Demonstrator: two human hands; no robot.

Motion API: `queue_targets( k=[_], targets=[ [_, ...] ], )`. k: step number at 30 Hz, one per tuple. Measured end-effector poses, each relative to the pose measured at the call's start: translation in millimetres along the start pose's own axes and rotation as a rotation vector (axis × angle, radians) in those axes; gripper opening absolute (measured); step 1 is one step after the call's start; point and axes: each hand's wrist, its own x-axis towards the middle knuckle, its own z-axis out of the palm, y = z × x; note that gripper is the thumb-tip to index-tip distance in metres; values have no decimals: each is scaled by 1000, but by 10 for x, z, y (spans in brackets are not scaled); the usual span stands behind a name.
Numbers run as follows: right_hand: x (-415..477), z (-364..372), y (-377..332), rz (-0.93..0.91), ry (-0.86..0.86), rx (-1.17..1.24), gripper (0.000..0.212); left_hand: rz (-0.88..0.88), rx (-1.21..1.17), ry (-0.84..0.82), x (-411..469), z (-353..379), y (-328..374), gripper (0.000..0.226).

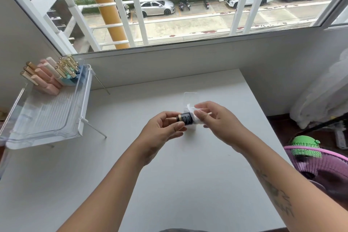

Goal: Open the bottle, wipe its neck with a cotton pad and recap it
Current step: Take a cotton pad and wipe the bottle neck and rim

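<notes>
A small black bottle (186, 119) with a gold band lies sideways in the air above the white table (169, 184). My left hand (162, 130) grips it at its left end with thumb and fingers. My right hand (214, 120) presses a white cotton pad (194, 118) against the bottle's right end, which the pad hides. A thin stick shows between the right fingers. The cap is not visible.
A clear plastic box (191, 100) stands on the table just behind my hands. A clear tray (47, 117) on a white stand holds several pink and gold tubes (50, 73) at the left. A pink fan (320, 162) sits off the table's right edge.
</notes>
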Motion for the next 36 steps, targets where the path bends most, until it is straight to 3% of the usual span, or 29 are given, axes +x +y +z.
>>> queue_targets(
  k=[4,12,16,27,32,36],
  targets=[
    [-23,-49,-21,-46,-67,93,16,-34,-83,0,-3,11,25,29],
    [-15,-20,13,-66,-23,203,7,-196,-281,-26,-8,35,74,43],
    [-30,31,27,-73,-16,204,9,-299,-194,60,9,65,91,43],
    [-47,129,43,0,13,389,17,-82,-476,-18,10,-2,2,35],
    [-39,133,51,80,-70,548,21,6,-393,-13,10,-7,1,31],
    [-18,102,-4,18,4,426,12,-42,-316,-15,24,-8,78,37]
  ],
)
